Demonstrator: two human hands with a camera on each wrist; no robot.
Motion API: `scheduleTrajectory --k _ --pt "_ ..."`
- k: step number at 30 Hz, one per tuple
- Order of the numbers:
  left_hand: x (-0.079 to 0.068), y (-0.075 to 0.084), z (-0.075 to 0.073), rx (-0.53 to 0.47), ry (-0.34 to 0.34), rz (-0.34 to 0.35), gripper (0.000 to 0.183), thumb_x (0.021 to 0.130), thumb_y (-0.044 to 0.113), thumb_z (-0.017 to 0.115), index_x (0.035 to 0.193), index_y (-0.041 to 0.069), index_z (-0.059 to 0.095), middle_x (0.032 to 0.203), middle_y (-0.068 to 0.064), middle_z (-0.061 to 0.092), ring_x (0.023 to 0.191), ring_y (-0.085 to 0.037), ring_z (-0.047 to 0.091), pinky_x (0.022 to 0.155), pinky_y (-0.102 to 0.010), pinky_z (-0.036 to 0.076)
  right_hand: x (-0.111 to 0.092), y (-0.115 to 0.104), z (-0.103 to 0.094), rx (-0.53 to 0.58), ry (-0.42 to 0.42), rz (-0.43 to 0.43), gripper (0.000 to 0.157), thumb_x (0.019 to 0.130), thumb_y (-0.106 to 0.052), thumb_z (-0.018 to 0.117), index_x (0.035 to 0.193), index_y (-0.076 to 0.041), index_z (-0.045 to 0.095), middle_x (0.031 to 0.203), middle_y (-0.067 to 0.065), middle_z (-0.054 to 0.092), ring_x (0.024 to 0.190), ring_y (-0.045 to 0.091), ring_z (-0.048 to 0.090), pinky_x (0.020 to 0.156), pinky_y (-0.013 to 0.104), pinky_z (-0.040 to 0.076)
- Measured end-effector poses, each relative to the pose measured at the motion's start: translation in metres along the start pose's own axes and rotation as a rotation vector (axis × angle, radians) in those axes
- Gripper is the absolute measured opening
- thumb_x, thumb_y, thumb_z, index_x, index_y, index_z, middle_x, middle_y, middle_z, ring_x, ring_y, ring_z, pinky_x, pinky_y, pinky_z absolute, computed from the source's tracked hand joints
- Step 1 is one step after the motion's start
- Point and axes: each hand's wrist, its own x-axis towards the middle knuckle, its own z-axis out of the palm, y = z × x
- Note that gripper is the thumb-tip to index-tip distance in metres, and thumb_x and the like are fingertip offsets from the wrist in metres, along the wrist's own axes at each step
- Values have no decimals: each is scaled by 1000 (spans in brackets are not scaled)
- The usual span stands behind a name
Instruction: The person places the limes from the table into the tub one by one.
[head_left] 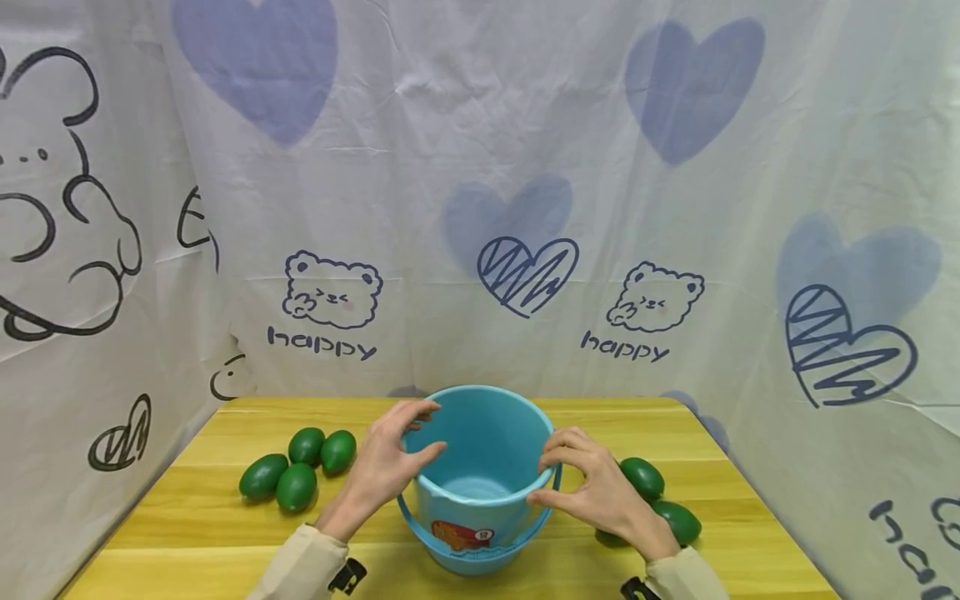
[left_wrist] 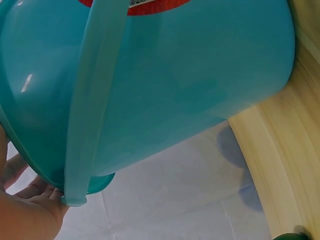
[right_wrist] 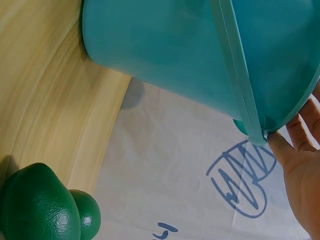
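Note:
A light blue plastic bucket [head_left: 491, 492] stands upright on the table, its inside visible and its handle [head_left: 431, 542] hanging down across the front. At the left side of the rim is my left hand [head_left: 382, 458], with fingers and thumb spread apart and curving over the opening. My right hand [head_left: 592, 483] is at the right side of the rim, its loosely bent fingertips right at the edge and the thumb near the front. In both wrist views the fingers show beside the rim, close to where the handle joins [left_wrist: 75, 200].
Several smooth dark green limes [head_left: 296, 487] lie grouped on the table left of the bucket. More green limes [head_left: 678, 523] lie to the right, partly hidden by my right hand and forearm. A printed cloth [head_left: 480, 350] hangs behind the wooden table [head_left: 187, 533] and at its sides.

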Motion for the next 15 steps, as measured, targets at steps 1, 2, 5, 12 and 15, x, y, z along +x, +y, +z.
scheduleTrajectory --k 1,2,5,12,15 --pt "0 0 0 2 7 3 47 77 12 84 120 8 66 116 -7 67 102 -24 66 84 -37 58 0 0 0 -1 0 0 24 76 -39 83 90 -28 67 102 -11 62 103 8 53 91 37 52" --pt "0 0 0 3 15 9 46 77 12 84 119 9 66 115 -6 67 101 -24 66 84 -37 58 0 0 0 -2 0 0 24 76 -39 83 90 -28 67 103 -11 62 104 8 53 91 37 52" --pt "0 0 0 10 37 23 42 78 12 83 116 9 68 113 -4 68 99 -22 65 82 -36 57 1 0 -1 -2 3 -7 24 76 -39 83 90 -26 68 103 -11 62 104 8 53 90 38 52" --pt "0 -1 -2 2 69 48 35 79 12 82 112 10 71 110 -4 69 97 -21 65 80 -37 58 1 2 1 -5 10 -18 24 76 -39 83 90 -27 67 101 -11 62 103 7 53 89 36 53" --pt "-1 -3 -3 0 88 62 33 79 11 82 111 9 71 109 -4 69 97 -22 66 79 -38 58 1 2 1 0 9 -16 24 76 -39 83 90 -29 67 101 -7 63 102 7 53 89 36 52"
